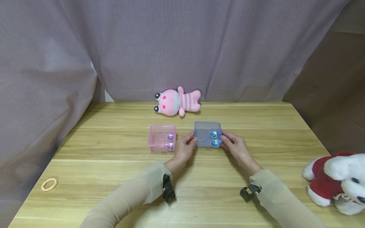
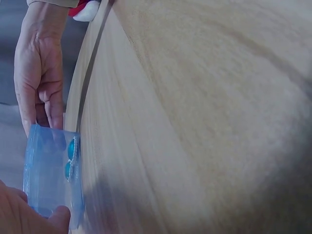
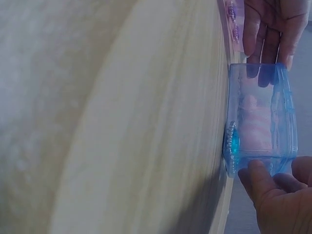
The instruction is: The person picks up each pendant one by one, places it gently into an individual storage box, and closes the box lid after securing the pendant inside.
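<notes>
A see-through blue plastic box (image 1: 203, 129) sits on the table between both hands. Blue heart-shaped gems (image 1: 213, 134) with beaded white edging show through its walls, toward the right end. My left hand (image 1: 183, 150) holds the box's left side, its thumb at the front corner. From the opposite side my right hand (image 1: 237, 147) grips the box, thumb in front and fingers behind. In the right wrist view the right thumb and fingers lie against the near end of the blue box (image 3: 261, 122). A see-through pink box (image 1: 158, 139) with purple gems (image 1: 170, 137) stands just left of my left hand.
Behind the boxes a pink plush toy (image 1: 171, 103) lies on its back against the grey curtain (image 1: 159, 47). A white plush toy in red (image 1: 328, 177) lies at the table's right edge. At the far left is a beige ring (image 1: 49, 184) on the wooden table (image 1: 114, 171).
</notes>
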`<state>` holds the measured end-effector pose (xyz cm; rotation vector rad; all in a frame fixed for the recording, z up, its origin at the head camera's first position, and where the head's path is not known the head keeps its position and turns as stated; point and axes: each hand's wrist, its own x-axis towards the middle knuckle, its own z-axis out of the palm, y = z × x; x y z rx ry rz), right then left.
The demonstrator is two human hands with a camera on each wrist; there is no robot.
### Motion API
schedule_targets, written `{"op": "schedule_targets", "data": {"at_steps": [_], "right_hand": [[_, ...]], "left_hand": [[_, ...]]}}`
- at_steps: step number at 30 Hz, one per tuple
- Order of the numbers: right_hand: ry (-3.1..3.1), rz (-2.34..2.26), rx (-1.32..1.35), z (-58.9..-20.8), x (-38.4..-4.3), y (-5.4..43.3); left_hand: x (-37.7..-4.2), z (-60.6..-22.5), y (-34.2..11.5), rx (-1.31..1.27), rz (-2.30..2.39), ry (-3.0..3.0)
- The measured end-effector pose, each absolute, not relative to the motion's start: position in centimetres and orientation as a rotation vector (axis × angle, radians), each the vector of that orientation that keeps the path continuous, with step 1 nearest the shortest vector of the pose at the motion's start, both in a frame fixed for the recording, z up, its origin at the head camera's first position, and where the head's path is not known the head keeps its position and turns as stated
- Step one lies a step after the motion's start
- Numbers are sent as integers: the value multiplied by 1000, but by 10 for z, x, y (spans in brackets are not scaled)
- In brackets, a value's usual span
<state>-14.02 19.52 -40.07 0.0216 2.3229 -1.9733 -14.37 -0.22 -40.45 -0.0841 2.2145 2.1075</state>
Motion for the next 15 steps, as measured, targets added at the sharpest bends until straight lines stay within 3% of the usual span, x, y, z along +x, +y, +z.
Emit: {"op": "schedule_targets", "data": {"at_steps": [15], "right_hand": [[2309,-1946,36,-396,-141,198]], "left_hand": [[-145,-397,0,-113,2061,2200]]}}
